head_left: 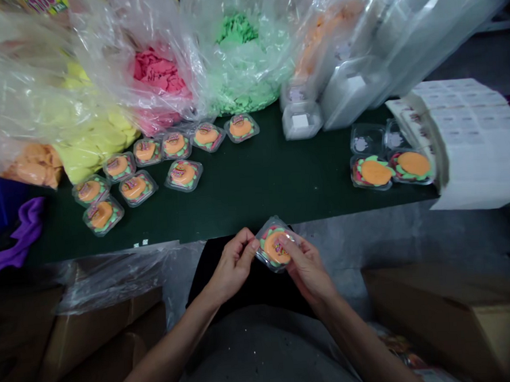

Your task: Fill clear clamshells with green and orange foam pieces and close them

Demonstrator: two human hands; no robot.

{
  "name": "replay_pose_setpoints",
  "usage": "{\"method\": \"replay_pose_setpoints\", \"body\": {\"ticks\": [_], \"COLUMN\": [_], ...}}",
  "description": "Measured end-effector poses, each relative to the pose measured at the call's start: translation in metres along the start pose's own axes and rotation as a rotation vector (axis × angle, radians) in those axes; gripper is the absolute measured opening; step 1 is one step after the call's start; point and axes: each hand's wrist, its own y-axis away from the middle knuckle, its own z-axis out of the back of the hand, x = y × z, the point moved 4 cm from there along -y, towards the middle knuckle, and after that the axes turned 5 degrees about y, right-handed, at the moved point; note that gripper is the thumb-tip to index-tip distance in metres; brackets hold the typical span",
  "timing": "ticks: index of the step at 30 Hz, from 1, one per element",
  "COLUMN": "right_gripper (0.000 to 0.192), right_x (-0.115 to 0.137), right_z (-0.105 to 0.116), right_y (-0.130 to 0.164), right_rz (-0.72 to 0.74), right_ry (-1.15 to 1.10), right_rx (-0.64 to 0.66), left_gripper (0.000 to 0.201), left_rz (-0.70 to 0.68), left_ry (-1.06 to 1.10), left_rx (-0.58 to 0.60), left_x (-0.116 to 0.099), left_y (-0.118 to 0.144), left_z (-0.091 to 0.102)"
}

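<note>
A dark green flat surface [254, 185] is seen running across the view. Along its far edge, clear plastic bags of yellow [91, 137], pink [157, 81] and green foam pieces [238, 65] are set side by side. In front of them, a loose cluster of small closed clear plastic clamshell boxes with orange and green filling [150, 168] is laid. At the right, two open filled clamshell boxes [392, 170] are placed just beside a white stack of label sheets [472, 143]. Purple cloth [16, 234] is draped at the left edge.
</note>
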Motion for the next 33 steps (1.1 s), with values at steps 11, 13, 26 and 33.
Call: {"method": "replay_pose_setpoints", "body": {"ticks": [11, 13, 26, 33], "right_gripper": [0.034, 0.037, 0.050, 0.036], "right_x": [0.013, 0.011, 0.011, 0.006], "right_z": [-0.003, -0.005, -0.004, -0.006], "right_y": [0.002, 0.002, 0.008, 0.004], "right_rz": [0.083, 0.104, 0.084, 0.064], "right_ry": [0.053, 0.059, 0.388, 0.414], "right_rx": [-0.048, -0.042, 0.176, 0.254], "left_gripper": [0.037, 0.037, 0.030, 0.031], "left_rz": [0.114, 0.089, 0.071, 0.153], "left_ry": [0.267, 0.262, 0.120, 0.191], "left_rx": [-0.048, -0.114, 0.052, 0.070], "left_x": [-0.001, 0.000, -0.020, -0.006], "left_y": [-0.002, -0.001, -0.013, -0.014], "left_z": [-0.002, -0.003, 0.010, 0.014]}}
